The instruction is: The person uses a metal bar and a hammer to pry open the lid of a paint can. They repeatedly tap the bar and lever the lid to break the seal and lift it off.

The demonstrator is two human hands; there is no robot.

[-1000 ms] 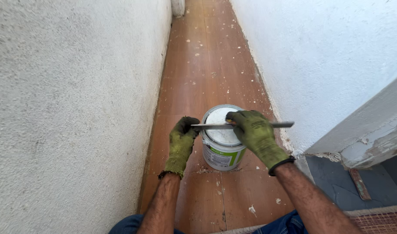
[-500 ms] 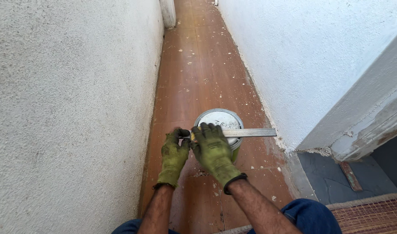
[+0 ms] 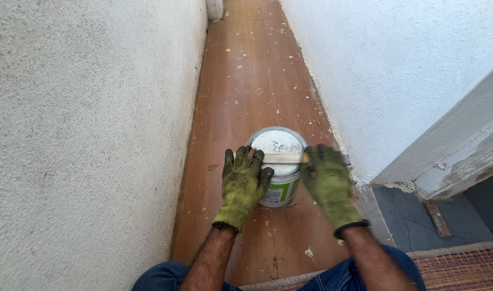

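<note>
Paint can stands on the brown floor between two white walls. Left hand is closed around its near side, probably to steady it, while right hand grips a flat metal bar lying across the lid.

Round paint tin on brown floor — white lid, green-white label on side.

Bright, even daylight fills the narrow passage; the white right wall looks nearly washed out. Shadows are soft, faint under the tin. Focus is sharp, with slight wide-angle stretching, perhaps, toward the edges
</note>
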